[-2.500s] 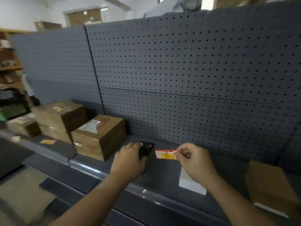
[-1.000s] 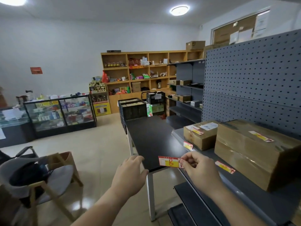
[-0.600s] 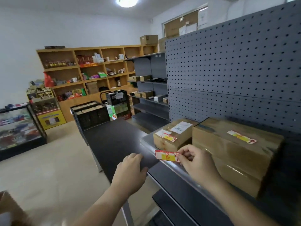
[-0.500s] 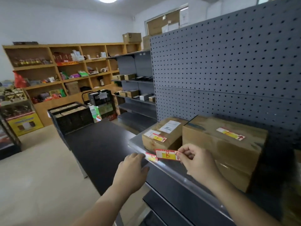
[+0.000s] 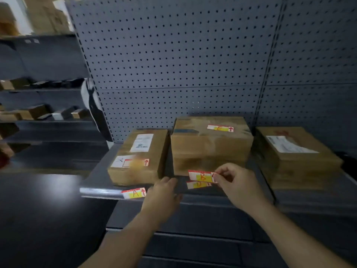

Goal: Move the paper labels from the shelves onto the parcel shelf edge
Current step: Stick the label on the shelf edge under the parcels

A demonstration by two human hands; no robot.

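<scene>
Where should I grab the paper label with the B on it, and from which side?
The B label is a thin flat strip, and the right hand pinches its right end. So probably pinch the free left end between thumb and finger, coming from the left.

R grip (image 5: pixel 238 183): pinch; L grip (image 5: pixel 164 198): loose

Back panel (image 5: pixel 173 55): looks like sheet metal, grey paint, matt, punched with small holes. Shelf (image 5: pixel 96 176): same matt grey; its front edge (image 5: pixel 100 191) is smoother and catches a streak of light. Left box (image 5: pixel 154 151) and right box (image 5: pixel 289 167): brown cardboard, matt. Middle box (image 5: pixel 210 147): cardboard with a faint tape-like sheen on the front. Label marked B (image 5: pixel 201 176) and label marked A (image 5: pixel 133 193): thin printed paper, matt. Table (image 5: pixel 38 209): black, glossy, reflects a pale patch.
</scene>
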